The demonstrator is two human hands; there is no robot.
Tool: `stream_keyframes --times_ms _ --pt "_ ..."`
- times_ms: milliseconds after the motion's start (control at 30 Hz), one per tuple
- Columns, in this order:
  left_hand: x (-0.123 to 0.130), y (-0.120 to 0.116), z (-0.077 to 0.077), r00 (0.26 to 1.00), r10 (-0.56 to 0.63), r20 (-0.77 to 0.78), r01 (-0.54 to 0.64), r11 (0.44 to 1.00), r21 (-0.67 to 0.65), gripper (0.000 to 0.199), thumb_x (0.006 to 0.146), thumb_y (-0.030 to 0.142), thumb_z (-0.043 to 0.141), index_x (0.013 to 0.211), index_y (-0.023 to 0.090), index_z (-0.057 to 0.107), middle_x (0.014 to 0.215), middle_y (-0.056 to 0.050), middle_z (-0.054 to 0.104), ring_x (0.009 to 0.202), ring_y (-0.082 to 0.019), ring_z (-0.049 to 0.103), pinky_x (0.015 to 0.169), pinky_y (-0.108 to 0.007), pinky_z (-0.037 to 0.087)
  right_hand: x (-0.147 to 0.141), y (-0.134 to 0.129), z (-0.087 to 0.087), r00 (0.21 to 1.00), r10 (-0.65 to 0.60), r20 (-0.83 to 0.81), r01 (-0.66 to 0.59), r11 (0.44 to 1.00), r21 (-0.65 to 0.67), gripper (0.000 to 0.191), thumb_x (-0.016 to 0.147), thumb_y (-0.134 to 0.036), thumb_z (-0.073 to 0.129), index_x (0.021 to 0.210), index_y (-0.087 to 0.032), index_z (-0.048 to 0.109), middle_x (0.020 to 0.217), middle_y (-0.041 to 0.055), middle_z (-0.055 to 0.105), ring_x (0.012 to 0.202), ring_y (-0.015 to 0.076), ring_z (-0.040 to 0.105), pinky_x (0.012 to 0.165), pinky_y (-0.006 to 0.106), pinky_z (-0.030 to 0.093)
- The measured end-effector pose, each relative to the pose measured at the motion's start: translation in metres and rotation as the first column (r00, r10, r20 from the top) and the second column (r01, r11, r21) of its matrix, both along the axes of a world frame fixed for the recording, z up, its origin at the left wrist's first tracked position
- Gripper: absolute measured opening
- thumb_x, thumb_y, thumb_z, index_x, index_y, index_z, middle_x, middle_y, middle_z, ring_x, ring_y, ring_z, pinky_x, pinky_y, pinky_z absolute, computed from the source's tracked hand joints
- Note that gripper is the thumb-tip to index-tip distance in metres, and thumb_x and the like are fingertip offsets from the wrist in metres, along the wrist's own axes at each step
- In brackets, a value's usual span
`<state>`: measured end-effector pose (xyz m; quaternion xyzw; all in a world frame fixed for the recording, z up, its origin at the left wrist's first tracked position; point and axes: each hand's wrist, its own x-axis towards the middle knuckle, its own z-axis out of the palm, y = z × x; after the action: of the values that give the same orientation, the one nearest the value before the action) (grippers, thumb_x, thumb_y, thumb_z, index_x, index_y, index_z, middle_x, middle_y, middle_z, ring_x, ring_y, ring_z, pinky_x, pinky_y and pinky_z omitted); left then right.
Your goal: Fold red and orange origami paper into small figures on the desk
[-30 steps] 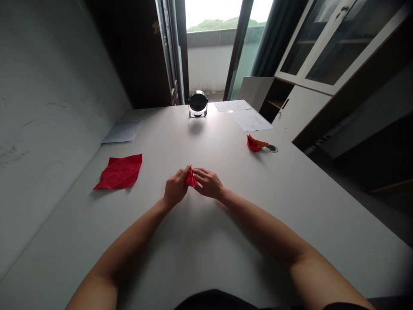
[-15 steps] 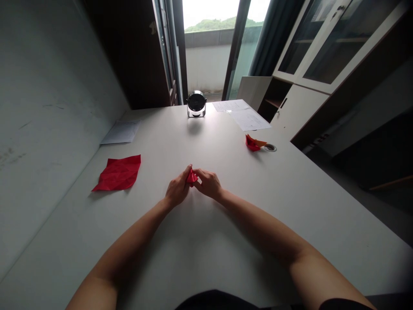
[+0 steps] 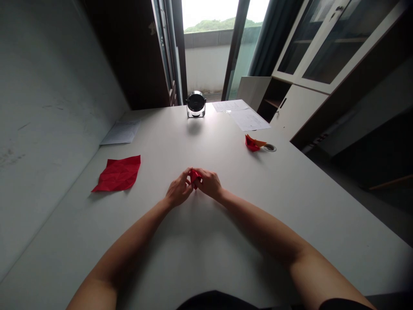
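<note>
Between my two hands is a small piece of folded red paper (image 3: 195, 176), held up just over the white table (image 3: 200, 241). The fingertips of my left hand (image 3: 179, 189) pinch its left side. My right hand (image 3: 209, 183) grips it from the right, the thumb pressed at its lower part. Fingers cover much of the paper, so its full shape is hidden. Off to the left lies a creased red sheet (image 3: 118, 173), flat but for its raised edges.
At the right are red and orange folded paper pieces (image 3: 253, 143) beside a roll of tape (image 3: 269, 147). Printed sheets (image 3: 248, 119) lie at the back right, a pale packet (image 3: 121, 132) at the back left. A round black device on a stand (image 3: 195, 104) stands at the far edge.
The folded red paper has turned and shifted slightly right in my hands. My left fingers have changed their hold, and my right thumb now presses lower on the paper.
</note>
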<state>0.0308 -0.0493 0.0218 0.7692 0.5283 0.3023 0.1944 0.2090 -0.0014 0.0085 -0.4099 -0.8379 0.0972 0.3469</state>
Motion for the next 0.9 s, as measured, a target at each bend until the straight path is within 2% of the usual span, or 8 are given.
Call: stream_keyframes --times_ms 233,400,533,667,900 --pt "0.001 0.001 -0.003 1.000 0.012 0.018 -0.013 0.999 0.032 0.060 0.095 0.031 0.052 0.151 0.028 0.031 0.131 -0.009 0.060 0.090 -0.018 0.070 0.075 -0.032 0.055 0.002 0.005 -0.005 0.991 0.033 -0.129 -0.037 0.999 -0.029 0.034 0.087 -0.017 0.058 0.119 -0.026 0.066 0.110 0.0042 0.076 0.090 0.0199 0.071 0.078 0.027 0.052" --pt "-0.003 0.004 -0.007 0.998 0.054 -0.010 -0.054 0.997 0.059 0.059 0.099 0.033 0.045 0.155 0.025 0.029 0.136 -0.013 0.057 0.097 -0.021 0.068 0.082 -0.035 0.055 0.001 0.008 -0.006 0.969 0.015 -0.247 -0.045 0.993 -0.113 0.027 0.088 -0.017 0.058 0.111 -0.026 0.068 0.095 0.0022 0.077 0.077 0.0174 0.070 0.073 0.027 0.051" --pt "-0.007 0.006 -0.009 0.997 0.056 0.050 -0.061 0.993 0.104 0.054 0.099 0.025 0.041 0.153 0.023 0.035 0.139 -0.012 0.057 0.118 -0.026 0.061 0.096 -0.039 0.051 0.001 0.013 -0.007 0.903 0.036 -0.427 -0.147 0.962 -0.229 0.025 0.084 -0.016 0.059 0.107 -0.023 0.068 0.086 0.0007 0.076 0.071 0.0155 0.068 0.068 0.025 0.050" --pt "-0.009 0.008 -0.008 0.988 0.030 0.152 -0.047 0.992 0.113 0.048 0.099 0.023 0.041 0.147 0.022 0.044 0.137 -0.011 0.059 0.120 -0.025 0.059 0.100 -0.039 0.049 0.000 0.018 -0.009 0.820 0.051 -0.570 -0.250 0.928 -0.276 0.027 0.080 -0.016 0.057 0.105 -0.021 0.067 0.086 0.0017 0.075 0.074 0.0158 0.068 0.068 0.026 0.051" --pt "-0.008 0.008 -0.006 0.980 0.028 0.195 -0.047 0.994 0.095 0.047 0.097 0.020 0.045 0.143 0.024 0.050 0.135 -0.009 0.061 0.117 -0.023 0.061 0.098 -0.038 0.050 0.001 0.016 -0.009 0.827 0.087 -0.555 -0.271 0.927 -0.260 0.027 0.080 -0.017 0.057 0.105 -0.021 0.066 0.087 0.0014 0.074 0.076 0.0154 0.067 0.069 0.026 0.052"
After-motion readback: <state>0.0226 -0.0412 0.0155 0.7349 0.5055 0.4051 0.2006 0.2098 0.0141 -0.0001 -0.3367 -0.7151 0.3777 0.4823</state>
